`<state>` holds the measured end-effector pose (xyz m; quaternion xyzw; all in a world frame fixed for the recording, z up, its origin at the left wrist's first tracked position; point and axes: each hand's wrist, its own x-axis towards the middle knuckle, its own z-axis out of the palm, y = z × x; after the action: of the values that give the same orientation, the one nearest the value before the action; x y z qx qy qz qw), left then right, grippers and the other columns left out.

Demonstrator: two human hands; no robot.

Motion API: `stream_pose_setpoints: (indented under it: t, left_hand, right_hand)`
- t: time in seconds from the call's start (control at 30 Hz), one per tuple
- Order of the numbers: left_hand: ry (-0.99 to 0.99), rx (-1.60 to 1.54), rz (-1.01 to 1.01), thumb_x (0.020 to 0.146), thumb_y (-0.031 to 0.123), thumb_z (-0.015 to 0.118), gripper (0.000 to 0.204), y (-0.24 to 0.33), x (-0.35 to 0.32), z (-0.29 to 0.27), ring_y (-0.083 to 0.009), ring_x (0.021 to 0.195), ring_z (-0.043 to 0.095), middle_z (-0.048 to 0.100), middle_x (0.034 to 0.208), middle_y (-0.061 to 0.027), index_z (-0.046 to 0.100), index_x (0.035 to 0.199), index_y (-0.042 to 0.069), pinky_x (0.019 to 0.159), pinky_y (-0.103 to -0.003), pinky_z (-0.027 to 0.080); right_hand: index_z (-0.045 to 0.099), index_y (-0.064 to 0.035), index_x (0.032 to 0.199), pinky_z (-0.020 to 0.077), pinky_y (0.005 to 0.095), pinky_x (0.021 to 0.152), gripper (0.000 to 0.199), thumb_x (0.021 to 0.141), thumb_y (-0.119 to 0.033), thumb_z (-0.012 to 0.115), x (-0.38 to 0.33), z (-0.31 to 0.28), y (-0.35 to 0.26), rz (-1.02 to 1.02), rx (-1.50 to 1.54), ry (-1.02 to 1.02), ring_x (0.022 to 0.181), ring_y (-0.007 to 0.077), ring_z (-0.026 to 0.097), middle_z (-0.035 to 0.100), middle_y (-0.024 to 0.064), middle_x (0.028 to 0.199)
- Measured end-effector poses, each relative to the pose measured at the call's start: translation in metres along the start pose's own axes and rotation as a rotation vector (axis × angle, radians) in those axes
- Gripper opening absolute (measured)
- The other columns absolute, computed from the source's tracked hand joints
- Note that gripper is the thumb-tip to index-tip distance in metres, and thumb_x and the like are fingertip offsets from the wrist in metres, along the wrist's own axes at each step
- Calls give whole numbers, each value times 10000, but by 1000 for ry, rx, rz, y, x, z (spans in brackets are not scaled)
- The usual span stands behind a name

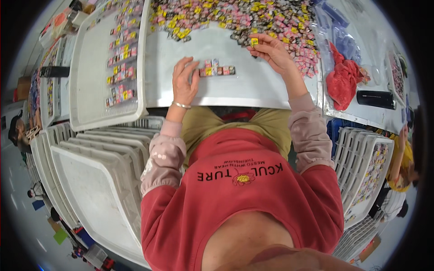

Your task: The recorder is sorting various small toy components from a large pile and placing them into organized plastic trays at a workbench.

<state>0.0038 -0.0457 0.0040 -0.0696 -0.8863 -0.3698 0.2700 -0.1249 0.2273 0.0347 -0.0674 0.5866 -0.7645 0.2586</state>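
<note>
Between the thumb and fingers of my right hand (pixel 276 55) is a small yellow square piece (pixel 254 42) with dark marks, held up over the near edge of a large pile. My left hand (pixel 183 83) rests on the white tabletop (pixel 169 54), fingers loosely bent and apart, holding nothing. Right beside its thumb lies a short row of small pink, black and yellow pieces (pixel 221 71), with a few more set above its middle. I cannot tell whether the thumb touches the row.
The pile of small coloured pieces (pixel 289 27) covers the table's far side. At left a white tray (pixel 88 81) holds several grouped rows. Stacked trays (pixel 95 180) stand at lower left, more trays (pixel 361 158) at right. A red cloth (pixel 341 83) and a black cylinder (pixel 376 99) lie right.
</note>
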Motion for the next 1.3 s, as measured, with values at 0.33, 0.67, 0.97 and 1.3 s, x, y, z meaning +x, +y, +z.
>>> stream_pose_setpoints:
  t: [0.33,0.67,0.97,1.3]
  left_hand:
    - [-46,64,32,785,101,630,341,8,-9,6,-335,1173,484,550,1213,-145,607,1122,62,980,-438,379]
    - [-343,353,112,840,299,602,600,20,-13,31,-309,1311,354,400,1406,-146,420,1340,23,1057,-480,252]
    - [-398,378,65,859,320,561,624,22,-15,29,-307,1360,277,303,1476,-122,365,1399,76,1078,-497,210]
    - [-401,30,-57,942,320,451,539,-8,15,-9,-322,1375,261,376,1438,-139,349,1398,51,1099,-508,161]
  right_hand:
    - [646,0,882,483,201,589,161,791,-115,712,19,58,61,-280,-631,100,655,67,604,650,30,763]
    - [691,-65,831,478,372,708,105,733,-100,674,14,77,73,-738,-1201,157,813,267,572,579,69,825]
    - [631,-53,1058,452,427,830,299,790,-37,498,-15,80,61,-785,-1501,15,966,311,549,560,117,1123]
    - [529,-54,1254,408,345,980,506,769,-91,666,-18,27,33,-249,-611,-6,1131,292,517,508,146,1268]
